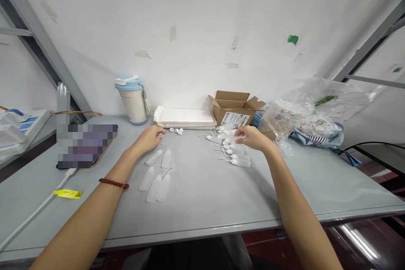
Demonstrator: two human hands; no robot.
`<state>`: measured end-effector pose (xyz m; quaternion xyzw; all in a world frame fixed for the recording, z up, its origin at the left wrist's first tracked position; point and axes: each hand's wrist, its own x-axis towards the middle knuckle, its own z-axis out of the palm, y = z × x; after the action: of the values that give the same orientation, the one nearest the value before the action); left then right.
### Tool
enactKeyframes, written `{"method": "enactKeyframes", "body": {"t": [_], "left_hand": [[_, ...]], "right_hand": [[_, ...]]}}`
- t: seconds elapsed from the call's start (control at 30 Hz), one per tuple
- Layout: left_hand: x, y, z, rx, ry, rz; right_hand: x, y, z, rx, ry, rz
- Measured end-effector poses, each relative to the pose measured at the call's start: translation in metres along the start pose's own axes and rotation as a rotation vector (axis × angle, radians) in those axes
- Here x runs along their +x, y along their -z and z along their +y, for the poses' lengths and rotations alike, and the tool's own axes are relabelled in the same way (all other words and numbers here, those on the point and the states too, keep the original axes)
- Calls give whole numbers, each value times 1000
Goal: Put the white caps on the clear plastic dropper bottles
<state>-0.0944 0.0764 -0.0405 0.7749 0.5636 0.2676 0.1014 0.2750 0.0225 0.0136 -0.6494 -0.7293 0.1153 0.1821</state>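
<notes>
Two groups of small translucent white tubes with thin tails lie on the grey table [202,202]. The left group [156,175] rests just in front of my left hand [150,137], whose fingers curl down with a small white piece at the fingertips. My right hand [253,137] reaches into the right pile of tubes [234,152] and pinches one white tube [232,138] between thumb and fingers. Several tiny white caps [177,130] sit between the hands near the back.
A white and blue cup [133,101] stands at the back left, beside a stack of white trays [185,117] and an open cardboard box [234,107]. Clear plastic bags [303,118] lie at the right. A pixelated device [84,145] with a white cable [41,206] lies left.
</notes>
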Motion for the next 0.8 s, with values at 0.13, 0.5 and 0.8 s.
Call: {"method": "enactKeyframes", "body": {"t": [0.13, 0.5, 0.8], "left_hand": [[-3, 6, 2, -40, 76, -24], [-11, 17, 15, -95, 124, -87], [-8, 12, 27, -152, 217, 127]], "right_hand": [[0, 1, -2, 22, 19, 4], [-17, -68, -85, 193, 488, 10], [-16, -92, -144, 205, 722, -358]]}}
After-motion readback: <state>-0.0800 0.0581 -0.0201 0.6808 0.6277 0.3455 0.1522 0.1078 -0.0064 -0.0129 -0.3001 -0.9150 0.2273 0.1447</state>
